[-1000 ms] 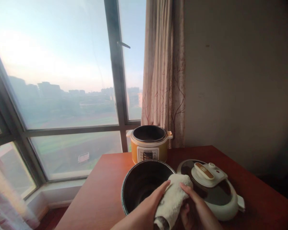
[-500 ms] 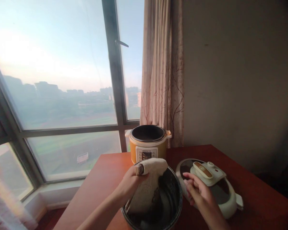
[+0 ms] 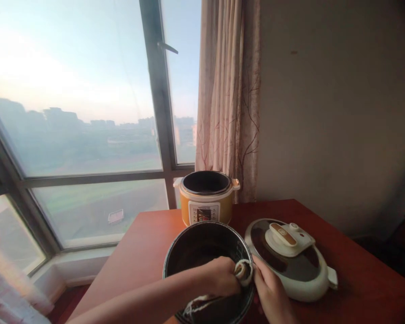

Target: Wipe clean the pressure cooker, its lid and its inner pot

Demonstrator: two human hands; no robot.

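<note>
A dark inner pot (image 3: 170,254) stands on the table close to me, tilted slightly in view. My left hand (image 3: 222,275) reaches into it, fingers closed around a pale cloth (image 3: 243,272) against the right inner wall. Part of the cloth bunches out beside the fist, and another fold shows lower, under the forearm. On the outside of the pot's right edge, my right hand (image 3: 269,288) grips it; some of those fingers are hidden behind the pot.
Behind the pot sits an orange and white electric cooker (image 3: 207,202), open at the top. Its lid (image 3: 290,279), with a white handle, lies to the right on the reddish table (image 3: 128,252). A window (image 3: 87,135) and a curtain (image 3: 222,99) are beyond.
My left hand has gone from above the pot down to its right inner wall with the cloth. My right hand has moved from beside the lid onto the pot's right edge.
</note>
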